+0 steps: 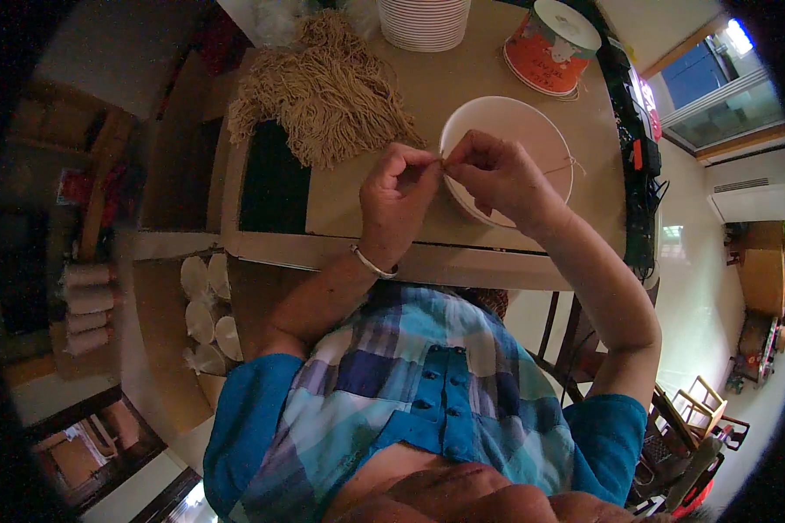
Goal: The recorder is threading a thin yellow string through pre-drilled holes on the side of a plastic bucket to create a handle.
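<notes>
A white paper bucket [508, 119] stands open side up near the table's front edge. At its left rim the fingertips of my left hand [399, 196] and my right hand [508, 179] meet in a close pinch. Between them is what looks like the end of a thin cord, mostly hidden by the fingers. More of that cord [560, 168] runs inside the bucket to the right rim, where a loose end sticks out. Left of the bucket, a heap of tan cords [340, 100] lies spread on the table.
Behind the bucket rises a stack of white buckets [425, 22]. An upside-down orange printed bucket [545, 57] sits at the back right. Cables and dark items [641, 166] line the table's right edge. Cone-shaped white rolls [205, 318] fill a cardboard box [161, 327] at lower left.
</notes>
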The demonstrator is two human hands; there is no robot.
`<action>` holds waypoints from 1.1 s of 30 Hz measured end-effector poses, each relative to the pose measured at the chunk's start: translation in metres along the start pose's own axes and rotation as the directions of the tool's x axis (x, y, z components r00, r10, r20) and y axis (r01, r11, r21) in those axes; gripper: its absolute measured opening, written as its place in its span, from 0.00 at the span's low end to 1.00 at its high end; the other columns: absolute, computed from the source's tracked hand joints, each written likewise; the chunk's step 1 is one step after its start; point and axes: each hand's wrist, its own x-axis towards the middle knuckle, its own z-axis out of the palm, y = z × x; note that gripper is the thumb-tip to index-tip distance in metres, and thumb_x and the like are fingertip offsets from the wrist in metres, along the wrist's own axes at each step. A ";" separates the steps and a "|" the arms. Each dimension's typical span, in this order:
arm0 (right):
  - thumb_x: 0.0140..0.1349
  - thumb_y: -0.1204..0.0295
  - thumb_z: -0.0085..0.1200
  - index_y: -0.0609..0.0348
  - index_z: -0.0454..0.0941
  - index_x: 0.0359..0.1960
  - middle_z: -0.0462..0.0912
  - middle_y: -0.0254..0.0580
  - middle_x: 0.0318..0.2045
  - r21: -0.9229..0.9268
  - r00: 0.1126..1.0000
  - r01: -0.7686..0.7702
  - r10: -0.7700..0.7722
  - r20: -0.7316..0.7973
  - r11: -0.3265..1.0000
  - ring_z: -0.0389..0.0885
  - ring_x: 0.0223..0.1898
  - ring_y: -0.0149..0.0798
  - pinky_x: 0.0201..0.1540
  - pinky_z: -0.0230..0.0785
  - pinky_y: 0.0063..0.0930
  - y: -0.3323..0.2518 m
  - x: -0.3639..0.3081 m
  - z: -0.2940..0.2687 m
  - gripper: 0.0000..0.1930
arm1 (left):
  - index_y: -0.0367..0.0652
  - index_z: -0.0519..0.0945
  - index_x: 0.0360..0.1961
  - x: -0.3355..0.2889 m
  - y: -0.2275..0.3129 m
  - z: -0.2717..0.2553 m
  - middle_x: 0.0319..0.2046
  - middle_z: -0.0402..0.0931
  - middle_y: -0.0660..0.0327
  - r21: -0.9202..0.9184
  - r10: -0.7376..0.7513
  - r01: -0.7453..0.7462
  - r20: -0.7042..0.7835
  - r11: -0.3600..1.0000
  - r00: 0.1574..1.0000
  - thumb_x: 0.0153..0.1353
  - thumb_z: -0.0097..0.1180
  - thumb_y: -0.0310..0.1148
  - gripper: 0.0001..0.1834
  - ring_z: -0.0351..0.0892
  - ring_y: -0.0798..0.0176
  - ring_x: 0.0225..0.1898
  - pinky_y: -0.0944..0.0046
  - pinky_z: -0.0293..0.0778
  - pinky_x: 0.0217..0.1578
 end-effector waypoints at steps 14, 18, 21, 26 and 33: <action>0.63 0.69 0.54 0.58 0.75 0.36 0.70 0.26 0.20 0.036 0.999 -0.036 0.035 0.025 0.999 0.66 0.19 0.19 0.19 0.61 0.15 0.001 0.000 -0.003 0.07 | 0.40 0.77 0.39 0.005 -0.002 -0.002 0.31 0.75 0.68 -0.199 -0.124 0.138 0.083 0.970 0.989 0.64 0.53 0.26 0.04 0.74 0.77 0.28 0.75 0.73 0.30; 0.63 0.68 0.55 0.58 0.75 0.36 0.70 0.26 0.20 0.043 0.998 -0.061 0.060 0.023 0.997 0.66 0.19 0.19 0.19 0.61 0.15 0.000 0.001 -0.004 0.07 | 0.40 0.77 0.40 0.004 0.004 0.000 0.32 0.76 0.67 -0.227 -0.130 0.146 0.084 0.963 0.988 0.65 0.52 0.26 0.05 0.75 0.76 0.29 0.74 0.74 0.31; 0.63 0.68 0.55 0.58 0.75 0.35 0.70 0.26 0.20 0.017 0.999 -0.044 0.044 0.023 0.999 0.67 0.18 0.19 0.18 0.61 0.15 0.000 0.001 -0.004 0.07 | 0.39 0.76 0.40 0.004 0.000 0.000 0.32 0.76 0.66 -0.266 -0.131 0.153 0.098 0.952 0.987 0.65 0.51 0.26 0.05 0.75 0.75 0.30 0.74 0.74 0.32; 0.63 0.68 0.55 0.56 0.76 0.35 0.70 0.25 0.19 -0.024 0.998 -0.064 0.064 0.017 0.998 0.67 0.18 0.19 0.18 0.61 0.15 0.006 0.004 -0.004 0.05 | 0.38 0.76 0.40 0.004 0.000 -0.001 0.32 0.77 0.65 -0.307 -0.168 0.202 0.133 0.930 0.977 0.65 0.51 0.26 0.05 0.75 0.73 0.31 0.73 0.73 0.35; 0.63 0.70 0.53 0.57 0.77 0.34 0.71 0.26 0.19 0.144 0.999 -0.053 0.053 0.004 0.988 0.67 0.18 0.19 0.18 0.61 0.15 0.003 0.001 -0.004 0.04 | 0.38 0.76 0.40 -0.002 -0.006 -0.004 0.29 0.77 0.64 -0.389 -0.181 0.253 0.212 0.886 0.960 0.65 0.51 0.28 0.06 0.75 0.72 0.29 0.73 0.71 0.34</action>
